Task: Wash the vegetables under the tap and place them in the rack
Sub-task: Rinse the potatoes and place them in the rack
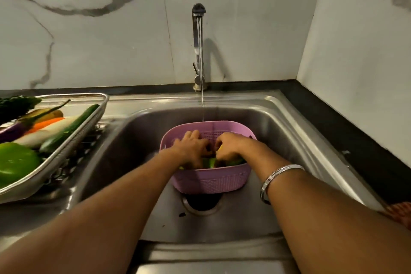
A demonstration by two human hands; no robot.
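Observation:
A pink perforated basket (211, 181) stands in the steel sink (289, 131) above the drain. Both hands reach down into it. My left hand (191, 148) and my right hand (229, 147) have their fingers curled among green vegetables (210, 162) lying in the basket; the fingertips are hidden. Water runs from the tap (198, 46) and falls at the basket's back rim. On the left a metal rack (66, 140) holds a green pepper (15, 160), a cucumber (71, 127), a white radish (44, 132), a carrot (44, 123) and an aubergine (13, 131).
The drain opening (201, 203) lies just in front of the basket. A black counter (347, 140) runs along the right of the sink, with marble walls behind and to the right. A bangle (275, 177) sits on my right wrist.

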